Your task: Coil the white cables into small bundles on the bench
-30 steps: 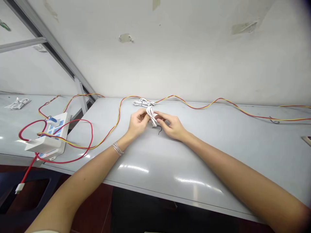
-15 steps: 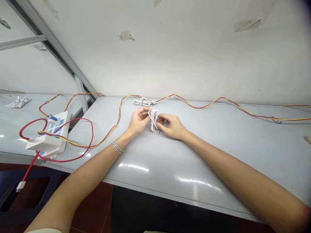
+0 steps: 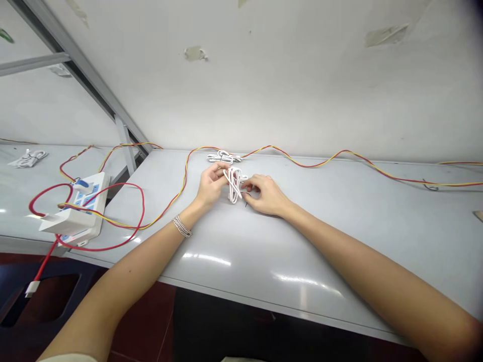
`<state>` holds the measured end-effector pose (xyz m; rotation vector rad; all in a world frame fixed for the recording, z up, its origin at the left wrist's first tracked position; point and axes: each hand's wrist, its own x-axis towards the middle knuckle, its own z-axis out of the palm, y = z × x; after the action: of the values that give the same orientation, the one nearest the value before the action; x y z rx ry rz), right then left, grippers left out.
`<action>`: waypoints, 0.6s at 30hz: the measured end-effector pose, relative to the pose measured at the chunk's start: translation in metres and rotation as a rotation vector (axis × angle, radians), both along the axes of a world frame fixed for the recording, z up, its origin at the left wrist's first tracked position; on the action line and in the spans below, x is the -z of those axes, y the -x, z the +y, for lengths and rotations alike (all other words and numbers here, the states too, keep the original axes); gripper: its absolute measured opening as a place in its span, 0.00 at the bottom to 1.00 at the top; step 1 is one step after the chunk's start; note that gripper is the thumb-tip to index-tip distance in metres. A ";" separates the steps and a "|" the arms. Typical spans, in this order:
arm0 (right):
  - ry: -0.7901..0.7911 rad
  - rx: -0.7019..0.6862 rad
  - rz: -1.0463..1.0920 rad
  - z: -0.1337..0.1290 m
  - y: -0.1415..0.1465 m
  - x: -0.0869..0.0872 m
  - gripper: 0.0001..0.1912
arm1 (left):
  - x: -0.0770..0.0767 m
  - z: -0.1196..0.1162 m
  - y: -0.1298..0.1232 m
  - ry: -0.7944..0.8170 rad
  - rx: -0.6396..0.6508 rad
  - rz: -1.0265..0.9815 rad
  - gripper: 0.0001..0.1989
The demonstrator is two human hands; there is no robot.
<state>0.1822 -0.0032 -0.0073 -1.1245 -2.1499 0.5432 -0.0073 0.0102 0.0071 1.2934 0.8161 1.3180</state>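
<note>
A coiled white cable (image 3: 234, 185) is pinched by my left hand (image 3: 212, 185) just above the table, its loops loose and spread. My right hand (image 3: 264, 195) is closed close to the coil's right side, thumb and index finger on a thin black twist tie (image 3: 247, 197). The tie sticks out in front of the fingertips and looks apart from the coil. Behind the hands lies a second bundled white cable (image 3: 224, 157) with a dark tie around its middle.
A red and yellow twisted wire (image 3: 313, 166) runs along the back of the grey table (image 3: 249, 251). To the left sit a white power strip (image 3: 98, 201) with a white adapter (image 3: 68, 221) and looped red cable (image 3: 141, 201). Another white cable bundle (image 3: 29, 159) lies far left.
The coil's loops have loosened and spread. My left hand has shifted slightly left with the cable, and the black tie in my right hand now stands off from it.
</note>
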 end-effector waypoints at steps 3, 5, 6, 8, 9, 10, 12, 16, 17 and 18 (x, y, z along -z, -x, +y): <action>-0.008 0.077 -0.135 0.000 0.001 0.000 0.06 | 0.000 0.000 0.000 0.009 -0.018 0.029 0.16; 0.011 0.167 -0.170 0.001 0.001 0.000 0.07 | 0.000 -0.001 -0.001 0.007 -0.019 0.048 0.16; 0.023 0.235 -0.182 0.001 0.001 0.001 0.08 | 0.000 -0.001 -0.001 0.003 -0.016 0.055 0.17; 0.037 0.398 -0.176 0.004 -0.001 0.003 0.09 | 0.001 0.000 -0.002 -0.005 -0.006 0.068 0.17; 0.037 0.472 -0.160 0.005 -0.002 0.004 0.09 | 0.002 0.000 -0.003 -0.009 -0.002 0.073 0.17; 0.032 0.529 -0.134 0.006 -0.003 0.004 0.10 | 0.002 0.000 -0.003 -0.013 -0.003 0.077 0.17; 0.002 0.559 -0.058 0.007 -0.004 0.005 0.11 | 0.005 0.001 -0.004 -0.020 -0.020 0.076 0.17; -0.066 0.325 0.122 0.002 -0.003 0.001 0.12 | 0.007 0.003 -0.005 -0.032 -0.058 0.078 0.17; -0.063 0.217 0.184 0.000 -0.002 0.000 0.13 | 0.007 0.003 -0.005 -0.035 -0.063 0.080 0.17; -0.056 0.123 0.237 -0.002 -0.001 -0.001 0.14 | 0.007 0.003 -0.005 -0.039 -0.070 0.082 0.17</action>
<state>0.1836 -0.0054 -0.0068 -1.0957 -1.8691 0.5288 -0.0024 0.0132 -0.0003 1.3682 0.9038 1.3488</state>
